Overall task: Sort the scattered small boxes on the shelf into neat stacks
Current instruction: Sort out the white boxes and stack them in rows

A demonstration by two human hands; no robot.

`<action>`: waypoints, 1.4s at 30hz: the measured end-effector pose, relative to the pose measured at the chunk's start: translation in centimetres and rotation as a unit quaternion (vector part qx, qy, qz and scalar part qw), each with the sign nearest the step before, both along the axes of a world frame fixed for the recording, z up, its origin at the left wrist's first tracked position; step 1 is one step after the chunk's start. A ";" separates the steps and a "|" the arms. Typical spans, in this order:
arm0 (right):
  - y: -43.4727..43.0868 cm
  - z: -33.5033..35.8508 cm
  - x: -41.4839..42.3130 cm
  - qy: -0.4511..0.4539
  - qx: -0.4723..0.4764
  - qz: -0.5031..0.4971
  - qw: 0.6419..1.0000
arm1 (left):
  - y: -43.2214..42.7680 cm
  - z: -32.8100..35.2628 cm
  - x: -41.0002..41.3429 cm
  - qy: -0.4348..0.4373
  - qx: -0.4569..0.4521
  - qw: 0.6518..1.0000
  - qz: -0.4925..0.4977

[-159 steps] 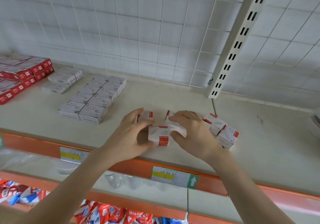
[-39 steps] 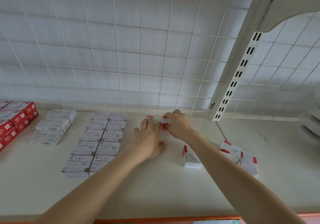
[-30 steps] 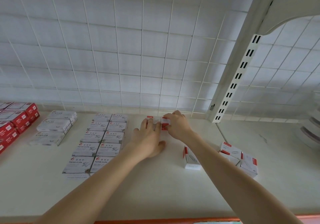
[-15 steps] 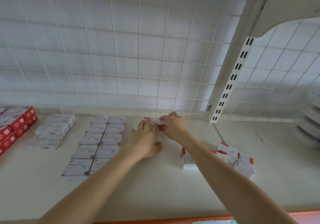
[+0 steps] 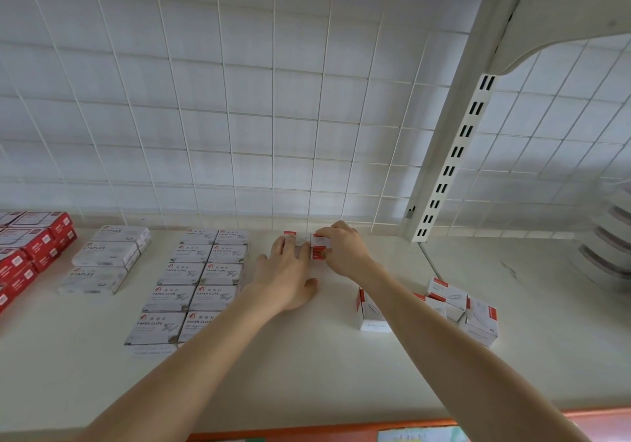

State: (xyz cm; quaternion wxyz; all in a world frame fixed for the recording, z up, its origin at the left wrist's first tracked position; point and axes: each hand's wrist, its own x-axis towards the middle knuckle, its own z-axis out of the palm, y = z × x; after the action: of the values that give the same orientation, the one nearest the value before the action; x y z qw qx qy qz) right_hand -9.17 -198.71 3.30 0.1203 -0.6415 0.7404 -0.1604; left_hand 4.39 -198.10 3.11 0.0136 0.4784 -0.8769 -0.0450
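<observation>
Pinching white, red-ended small boxes [image 5: 320,249], the right hand [image 5: 345,254] curls.

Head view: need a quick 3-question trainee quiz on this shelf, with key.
1. True or false: the right hand holds nothing.
2. The PAPER CLIPS boxes lie: A) left of the left hand; B) right of the right hand; C) behind both hands.
3. What word is printed on the grey boxes left of those?
Key: 1 false, it pinches a red-and-white box; 2 A; 3 STAPLES.
</observation>
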 end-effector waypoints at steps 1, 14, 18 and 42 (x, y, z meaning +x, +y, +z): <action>0.2 0.0 -0.1 -0.004 -0.002 0.002 1.000 | 0.1 0.1 0.0 0.001 -0.004 1.000 0.001; 7.5 3.3 -5.3 -0.007 -0.012 -0.041 0.999 | 4.7 1.2 -3.1 0.074 0.060 0.984 -0.148; 10.7 3.1 -6.1 -0.028 -0.058 -0.080 0.995 | 5.6 1.2 -4.8 0.085 0.090 0.980 -0.155; 14.8 2.1 -5.2 0.085 0.010 -0.011 0.996 | 7.2 1.5 -0.5 0.040 -0.002 0.998 -0.037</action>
State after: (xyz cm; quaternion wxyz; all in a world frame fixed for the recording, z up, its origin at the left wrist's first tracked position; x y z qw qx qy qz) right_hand -14.35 -183.93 5.43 0.0616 -0.6431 0.7568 -0.0988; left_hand 3.90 -190.91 4.58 0.0484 0.4431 -0.8930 -0.0628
